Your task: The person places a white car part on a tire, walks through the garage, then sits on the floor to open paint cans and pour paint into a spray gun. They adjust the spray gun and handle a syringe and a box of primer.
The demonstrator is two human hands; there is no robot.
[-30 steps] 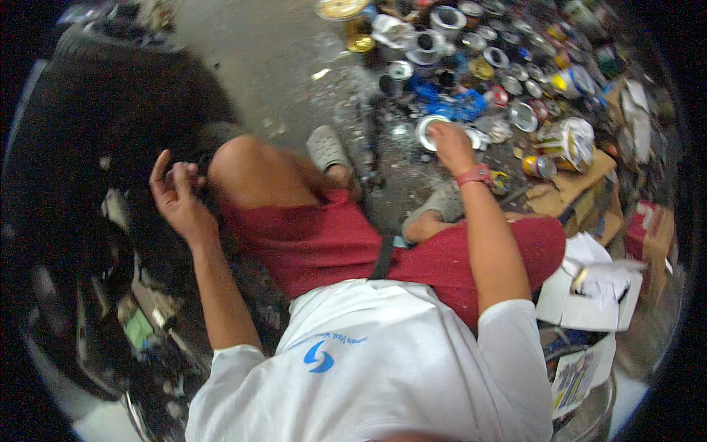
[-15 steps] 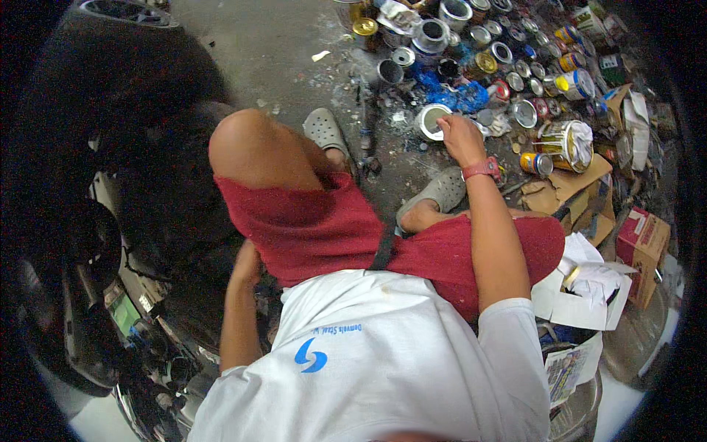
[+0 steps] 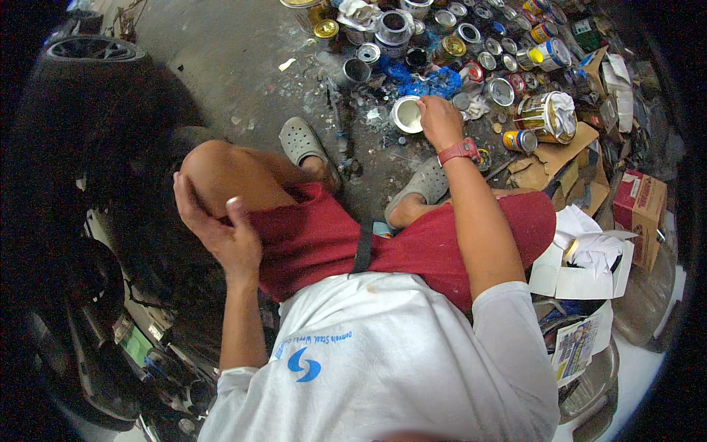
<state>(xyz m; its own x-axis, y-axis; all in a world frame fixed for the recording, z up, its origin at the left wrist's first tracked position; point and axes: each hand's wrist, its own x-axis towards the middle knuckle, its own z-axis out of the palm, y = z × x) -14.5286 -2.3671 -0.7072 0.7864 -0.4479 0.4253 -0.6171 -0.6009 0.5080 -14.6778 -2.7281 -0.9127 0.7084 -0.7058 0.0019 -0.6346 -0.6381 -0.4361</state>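
My right hand (image 3: 442, 121), with a red watch at the wrist, reaches down past my right knee. Its fingers are closed at the right side of the rim of a small white-rimmed can (image 3: 407, 115). Pale, creamy white shows inside the can; whether it is lifted off the floor I cannot tell. My left hand (image 3: 224, 232) is empty beside my left knee, with thumb and fingers apart. Crumpled blue plastic (image 3: 434, 81) lies just beyond the can.
Many paint cans (image 3: 501, 92) crowd the floor at the far right. A larger can (image 3: 545, 118) holds white crumpled material. At right are torn cardboard (image 3: 567, 158), a red-and-brown box (image 3: 639, 214) and a white open box (image 3: 560, 269). A tyre (image 3: 96, 96) stands at left.
My left hand has come up from beside my thigh to my left knee, its fingers spread. My right hand stays at the can, whose inside now looks paler. The whole view has shifted.
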